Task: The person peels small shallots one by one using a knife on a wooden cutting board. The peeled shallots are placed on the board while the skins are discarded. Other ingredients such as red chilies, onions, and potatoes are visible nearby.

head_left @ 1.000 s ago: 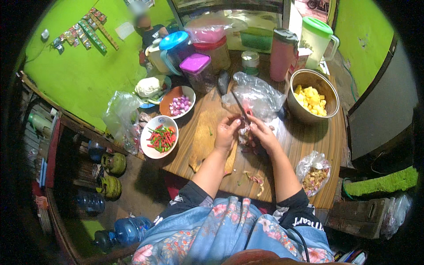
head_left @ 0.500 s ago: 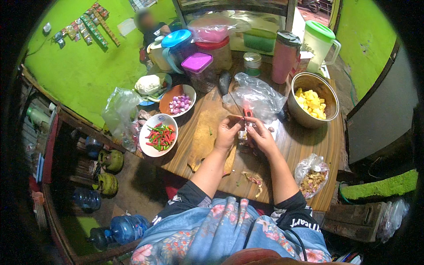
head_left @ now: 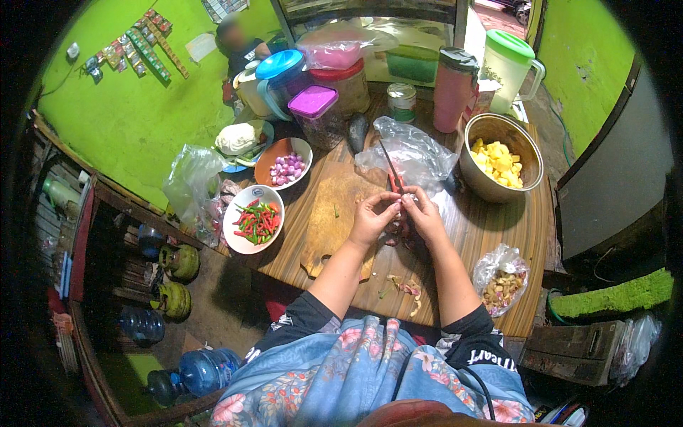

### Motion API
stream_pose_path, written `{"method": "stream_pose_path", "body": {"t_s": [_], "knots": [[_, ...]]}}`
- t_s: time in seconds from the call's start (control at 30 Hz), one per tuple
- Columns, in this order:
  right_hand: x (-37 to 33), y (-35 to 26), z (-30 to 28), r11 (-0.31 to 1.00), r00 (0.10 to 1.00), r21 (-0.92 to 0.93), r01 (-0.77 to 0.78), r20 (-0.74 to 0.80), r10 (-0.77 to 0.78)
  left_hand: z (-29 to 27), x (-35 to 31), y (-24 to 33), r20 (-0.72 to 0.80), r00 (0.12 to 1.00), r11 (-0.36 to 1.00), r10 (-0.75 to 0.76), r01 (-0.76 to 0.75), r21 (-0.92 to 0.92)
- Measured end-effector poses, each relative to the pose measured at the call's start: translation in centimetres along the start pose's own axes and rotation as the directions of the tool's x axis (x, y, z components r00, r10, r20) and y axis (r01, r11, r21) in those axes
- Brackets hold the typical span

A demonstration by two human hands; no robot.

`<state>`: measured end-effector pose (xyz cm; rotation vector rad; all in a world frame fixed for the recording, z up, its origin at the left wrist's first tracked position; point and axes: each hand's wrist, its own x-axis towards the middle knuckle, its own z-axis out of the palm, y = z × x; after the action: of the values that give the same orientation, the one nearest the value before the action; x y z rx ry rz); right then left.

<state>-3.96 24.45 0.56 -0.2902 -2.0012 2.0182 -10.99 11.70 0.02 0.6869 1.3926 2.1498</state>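
Both my hands meet over the table, just right of the wooden cutting board. My left hand is closed, its thumb and fingers pinching at something too small to make out. My right hand is closed too, its fingertips almost touching the left's. From between them a knife with a red handle points its dark blade away from me; it appears to be in the right hand's grip. Small purplish pieces, partly hidden, lie under the hands. A crumpled clear plastic bag spreads just beyond.
At left stand a bowl of chillies and a bowl of shallots. A deep pot of yellow cubes and a bag of peelings are at right. Jugs, a tumbler and a purple-lidded container line the back. A person is beyond.
The knife's blade has swung more upright, its tip shifting right and away from me. More of the red handle shows above my fingers. My hands stay together in nearly the same place.
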Motion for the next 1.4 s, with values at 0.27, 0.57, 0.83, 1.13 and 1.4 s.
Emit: {"method": "stream_pose_path", "body": {"t_s": [0.27,0.57,0.83,1.13,1.4], "knots": [[-0.7,-1.6,0.5,0.971,0.955,0.019,0.237,0.177,-0.237,-1.1,0.9,-0.6,-0.126,0.990,0.985,0.070,-0.088,-0.146],[-0.8,-1.7,0.1,0.996,0.967,0.053,0.067,0.244,-0.078,-2.0,0.8,-1.0,-0.060,0.997,0.961,0.054,-0.068,-0.267],[-1.0,-2.8,-0.7,0.967,0.982,-0.251,0.047,0.188,0.001,-1.9,0.6,-1.4,-0.024,0.991,0.992,0.129,-0.130,-0.011],[-0.4,-0.9,-0.8,0.977,0.985,-0.178,0.117,0.144,-0.091,-1.9,0.7,-1.7,-0.023,0.998,0.960,0.054,-0.058,-0.273],[-0.2,-0.3,-0.5,0.994,0.984,0.031,0.109,0.137,-0.112,-1.0,0.4,0.1,-0.001,0.999,0.942,0.042,-0.040,-0.334]]}}
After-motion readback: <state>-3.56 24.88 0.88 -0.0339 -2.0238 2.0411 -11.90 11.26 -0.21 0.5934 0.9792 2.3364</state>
